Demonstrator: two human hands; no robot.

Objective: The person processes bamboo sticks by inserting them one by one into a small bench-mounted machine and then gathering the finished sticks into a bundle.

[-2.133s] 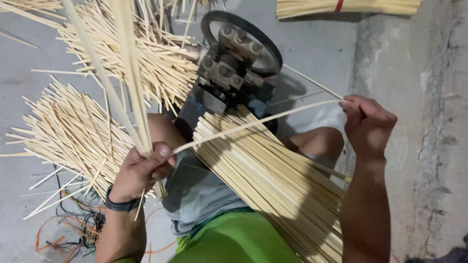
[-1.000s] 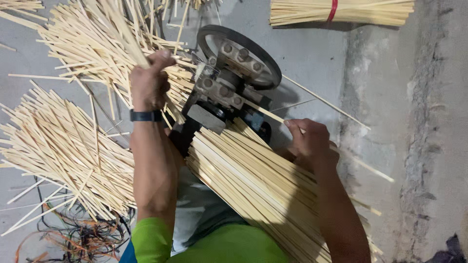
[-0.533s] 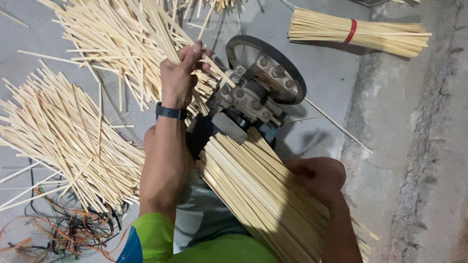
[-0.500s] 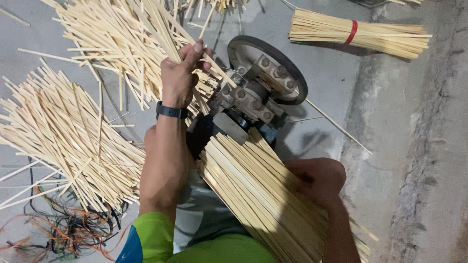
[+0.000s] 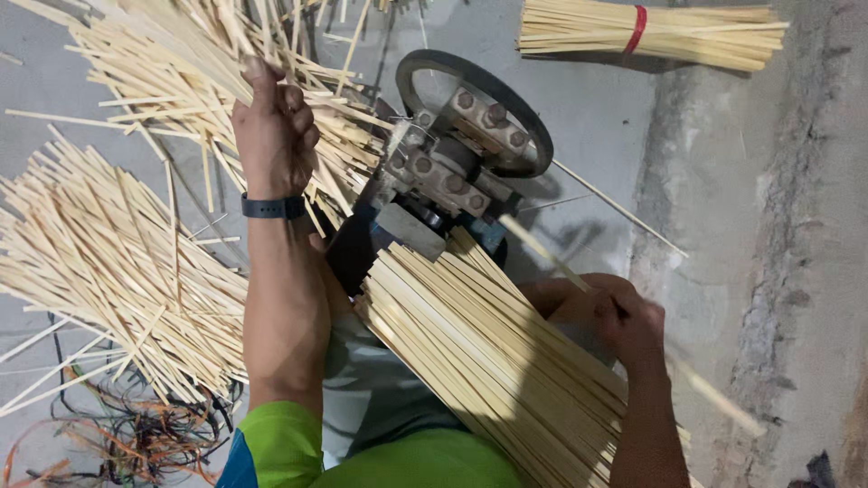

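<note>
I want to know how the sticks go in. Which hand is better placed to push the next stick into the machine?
Probably the right hand: it grips a thin stick angled toward the machine. The left hand is off in the loose stick pile beyond it.

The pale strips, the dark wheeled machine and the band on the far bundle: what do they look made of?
The pale flat strips look like split bamboo or wood: matt, straw-coloured, with straight fibrous edges. The dark wheeled machine seems metal, probably cast iron or steel, with a dull grey finish and bolt heads showing. The red band around the far tied bundle may be rubber or plastic; I cannot tell which.
</note>
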